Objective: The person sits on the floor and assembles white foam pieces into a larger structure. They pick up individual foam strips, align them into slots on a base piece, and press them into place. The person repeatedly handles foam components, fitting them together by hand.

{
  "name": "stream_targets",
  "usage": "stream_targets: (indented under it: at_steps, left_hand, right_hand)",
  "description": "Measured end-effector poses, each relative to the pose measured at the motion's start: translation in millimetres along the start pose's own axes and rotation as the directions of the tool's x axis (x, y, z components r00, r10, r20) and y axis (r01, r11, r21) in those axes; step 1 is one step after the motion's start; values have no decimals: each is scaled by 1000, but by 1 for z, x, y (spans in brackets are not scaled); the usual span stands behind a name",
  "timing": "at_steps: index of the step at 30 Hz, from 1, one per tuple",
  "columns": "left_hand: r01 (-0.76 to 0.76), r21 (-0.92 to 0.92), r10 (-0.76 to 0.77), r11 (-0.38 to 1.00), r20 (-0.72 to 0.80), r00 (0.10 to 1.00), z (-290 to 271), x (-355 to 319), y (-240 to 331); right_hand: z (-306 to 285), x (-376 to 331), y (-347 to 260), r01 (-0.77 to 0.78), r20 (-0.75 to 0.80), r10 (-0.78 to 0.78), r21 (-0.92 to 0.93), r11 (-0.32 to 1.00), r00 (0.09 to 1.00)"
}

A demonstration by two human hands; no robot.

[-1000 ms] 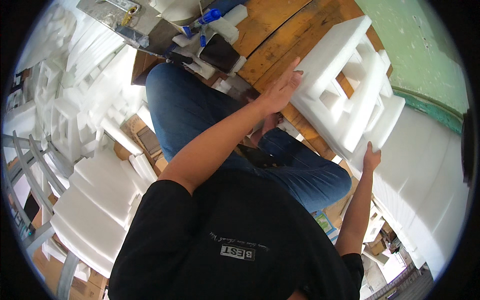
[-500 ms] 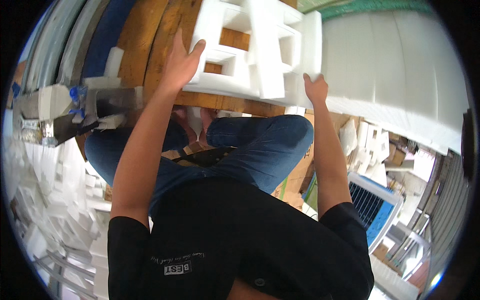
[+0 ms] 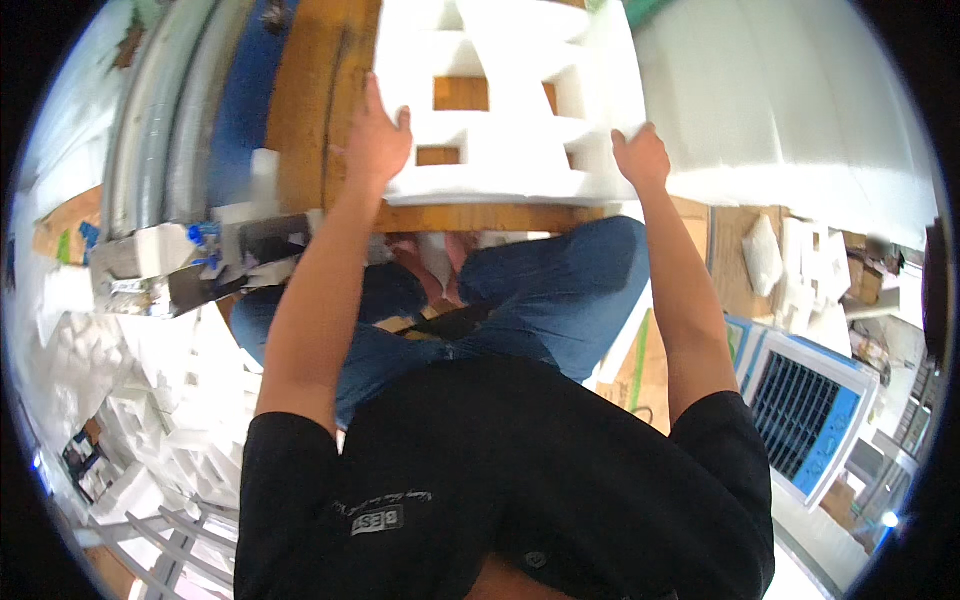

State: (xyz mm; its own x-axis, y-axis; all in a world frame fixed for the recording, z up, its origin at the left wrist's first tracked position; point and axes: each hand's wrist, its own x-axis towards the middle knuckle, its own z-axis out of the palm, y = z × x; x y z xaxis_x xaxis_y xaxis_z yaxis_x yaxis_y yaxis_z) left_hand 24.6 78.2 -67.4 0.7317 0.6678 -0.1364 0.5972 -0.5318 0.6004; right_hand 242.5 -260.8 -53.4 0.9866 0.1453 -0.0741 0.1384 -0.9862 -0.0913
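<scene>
A white foam packing frame (image 3: 510, 182) with rectangular cutouts lies on the wooden table (image 3: 310, 110) in front of me, its far end cut off by the top of the picture. Brown wood shows through several of the openings. My left hand (image 3: 380, 145) grips the frame's left edge, thumb toward the top face and forefinger stretched along the side. At the opposite edge my right hand (image 3: 642, 158) holds on with the thumb up; its other fingers are partly hidden. Whether the foam is one piece or several laid together, I cannot tell.
A large white foam sheet or block (image 3: 780, 110) stands right of the table. Wrapped rolls (image 3: 180, 110) lie at the left, near a cluttered tray (image 3: 160, 265). Foam pieces (image 3: 150, 420) are heaped at lower left. A blue-and-white air cooler (image 3: 800, 410) stands at lower right.
The foam looked slanted, with its right part sticking out; now its outline is squarer to the table's near edge. Both hands remain on its sides. The whole view has shifted slightly.
</scene>
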Motion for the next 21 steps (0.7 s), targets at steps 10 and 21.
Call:
stream_targets:
  at_steps: [10, 21]
  left_hand:
    - [-326, -273, 225, 905, -342, 912, -48, -121, -76]
    - [346, -123, -362, 930, -469, 806, -138, -409, -186]
  right_hand:
    - [-32, -91, -116, 286, 117, -325, 267, 920, 938]
    - [-23, -118, -154, 362, -149, -497, 858, 365, 855]
